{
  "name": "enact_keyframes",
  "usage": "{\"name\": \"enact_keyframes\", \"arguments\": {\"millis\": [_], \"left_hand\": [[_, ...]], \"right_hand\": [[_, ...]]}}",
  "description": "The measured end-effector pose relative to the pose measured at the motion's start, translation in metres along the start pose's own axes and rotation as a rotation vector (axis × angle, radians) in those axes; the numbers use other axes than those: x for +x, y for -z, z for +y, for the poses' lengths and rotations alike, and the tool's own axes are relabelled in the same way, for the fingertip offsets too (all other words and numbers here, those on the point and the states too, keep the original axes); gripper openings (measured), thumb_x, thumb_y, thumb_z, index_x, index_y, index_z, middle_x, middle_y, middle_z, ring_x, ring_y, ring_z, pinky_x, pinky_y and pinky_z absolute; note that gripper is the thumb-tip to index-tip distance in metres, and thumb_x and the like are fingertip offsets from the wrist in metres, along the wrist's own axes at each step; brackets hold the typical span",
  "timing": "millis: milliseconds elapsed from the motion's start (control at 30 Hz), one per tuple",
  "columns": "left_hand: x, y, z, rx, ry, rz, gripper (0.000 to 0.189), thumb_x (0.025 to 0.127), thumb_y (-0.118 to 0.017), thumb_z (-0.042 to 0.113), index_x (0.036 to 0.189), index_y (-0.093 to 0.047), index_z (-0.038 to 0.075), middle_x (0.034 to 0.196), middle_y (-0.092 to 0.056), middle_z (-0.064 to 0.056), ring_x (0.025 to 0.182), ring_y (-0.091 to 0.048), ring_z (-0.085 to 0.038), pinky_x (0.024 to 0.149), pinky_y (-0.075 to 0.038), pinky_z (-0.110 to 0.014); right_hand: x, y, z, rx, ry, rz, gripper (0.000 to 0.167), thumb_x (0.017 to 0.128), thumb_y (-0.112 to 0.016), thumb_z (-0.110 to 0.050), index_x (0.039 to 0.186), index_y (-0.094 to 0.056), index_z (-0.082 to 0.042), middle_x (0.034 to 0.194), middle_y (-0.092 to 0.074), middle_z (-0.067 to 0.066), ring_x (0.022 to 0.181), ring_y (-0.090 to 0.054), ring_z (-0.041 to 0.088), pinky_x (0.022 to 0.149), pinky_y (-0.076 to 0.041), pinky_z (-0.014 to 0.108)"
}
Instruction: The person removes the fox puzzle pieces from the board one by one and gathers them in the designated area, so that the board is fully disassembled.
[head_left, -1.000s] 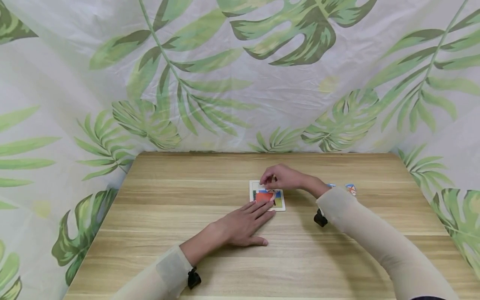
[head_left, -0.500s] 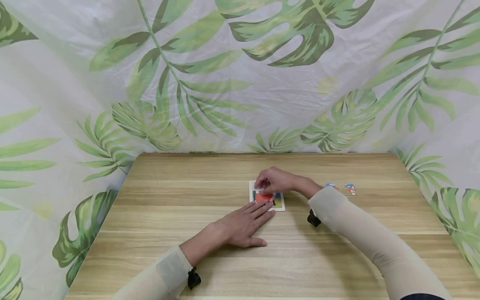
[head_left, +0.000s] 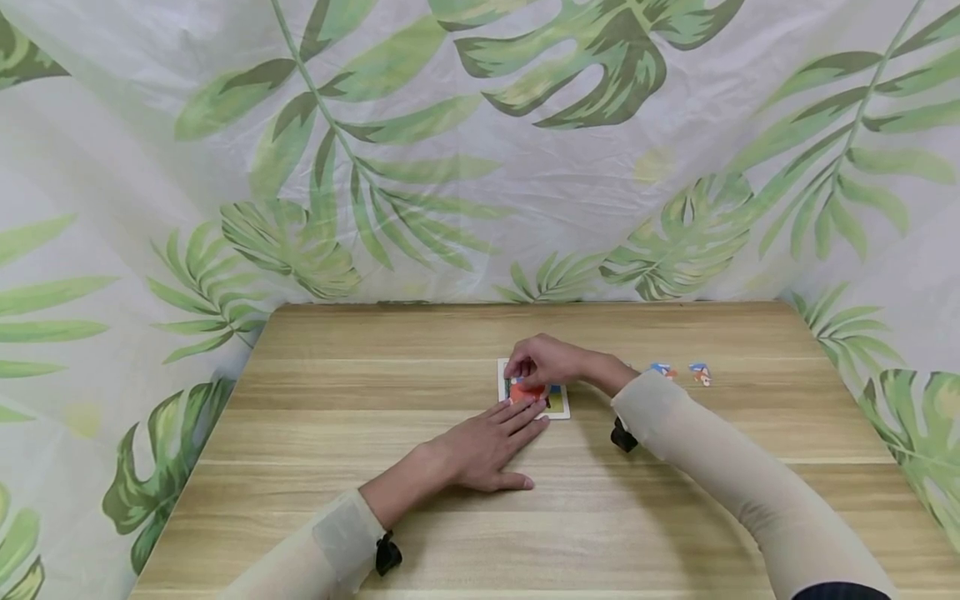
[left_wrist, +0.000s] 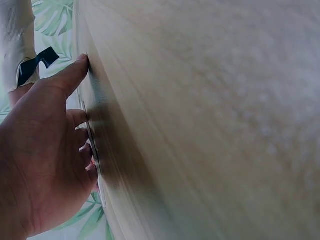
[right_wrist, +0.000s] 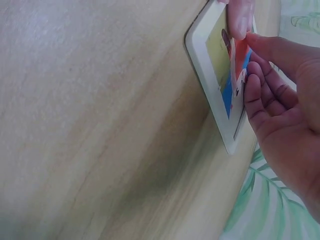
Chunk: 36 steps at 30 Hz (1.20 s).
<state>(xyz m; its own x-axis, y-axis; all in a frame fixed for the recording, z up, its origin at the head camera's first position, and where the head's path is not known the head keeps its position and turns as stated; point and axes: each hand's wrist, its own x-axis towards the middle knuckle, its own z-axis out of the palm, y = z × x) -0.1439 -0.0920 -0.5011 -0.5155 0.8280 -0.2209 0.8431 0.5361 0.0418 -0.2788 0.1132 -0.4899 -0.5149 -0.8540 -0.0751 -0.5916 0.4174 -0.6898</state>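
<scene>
A small picture puzzle [head_left: 557,406] with a white frame lies on the wooden table. Its visible picture is orange, blue and yellow-green. My left hand [head_left: 483,454] lies flat, fingers straight, with fingertips resting on the near part of the puzzle. Over the far part, my right hand [head_left: 551,360] has its fingers curled and pinches a puzzle piece, mostly hidden by the fingers. In the right wrist view the thumb [right_wrist: 262,46] touches the orange area, close to the left fingertips [right_wrist: 241,22].
Two loose puzzle pieces, one blue and orange [head_left: 662,370] and another blue and white [head_left: 701,373], lie right of the puzzle. A bit of something shows beside the right wrist. Leaf-patterned cloth [head_left: 420,208] surrounds the table's back and sides.
My right hand has shifted slightly left and nearer over the puzzle, uncovering more of the loose pieces. The left hand has stayed in place.
</scene>
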Motion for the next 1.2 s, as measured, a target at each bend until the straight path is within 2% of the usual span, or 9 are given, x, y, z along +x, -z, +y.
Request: {"name": "enact_keyframes", "arguments": {"millis": [633, 933, 1200], "left_hand": [[0.0003, -0.0003, -0.0020, -0.038, -0.006, 0.005, 0.090, 0.106, -0.044, 0.066, 0.171, -0.016, 0.012, 0.179, -0.005, -0.010, 0.165, -0.006, -0.023, 0.133, -0.014, -0.041], [-0.0001, 0.0007, -0.0018, -0.049, -0.003, -0.002, 0.089, 0.107, -0.044, 0.066, 0.171, -0.015, 0.012, 0.179, -0.004, -0.010, 0.165, -0.006, -0.023, 0.133, -0.014, -0.041], [-0.0006, 0.0001, -0.0015, -0.058, 0.002, -0.007, 0.089, 0.107, -0.043, 0.066, 0.171, -0.015, 0.013, 0.179, -0.004, -0.009, 0.165, -0.006, -0.023, 0.133, -0.015, -0.040]], "right_hand": [[0.0029, -0.0007, -0.0034, 0.059, -0.081, -0.045, 0.015, 0.095, -0.075, 0.002, 0.110, -0.071, -0.002, 0.098, -0.069, 0.006, 0.088, -0.061, 0.010, 0.081, -0.055, 0.024], [0.0003, -0.0019, -0.0034, 0.103, -0.068, -0.022, 0.017, 0.095, -0.074, 0.005, 0.110, -0.071, -0.001, 0.092, -0.068, 0.006, 0.083, -0.061, 0.010, 0.077, -0.054, 0.024], [-0.0034, -0.0045, -0.0029, 0.100, -0.042, 0.014, 0.023, 0.095, -0.074, 0.006, 0.117, -0.075, 0.000, 0.099, -0.071, 0.006, 0.089, -0.063, 0.009, 0.081, -0.056, 0.025]]}}
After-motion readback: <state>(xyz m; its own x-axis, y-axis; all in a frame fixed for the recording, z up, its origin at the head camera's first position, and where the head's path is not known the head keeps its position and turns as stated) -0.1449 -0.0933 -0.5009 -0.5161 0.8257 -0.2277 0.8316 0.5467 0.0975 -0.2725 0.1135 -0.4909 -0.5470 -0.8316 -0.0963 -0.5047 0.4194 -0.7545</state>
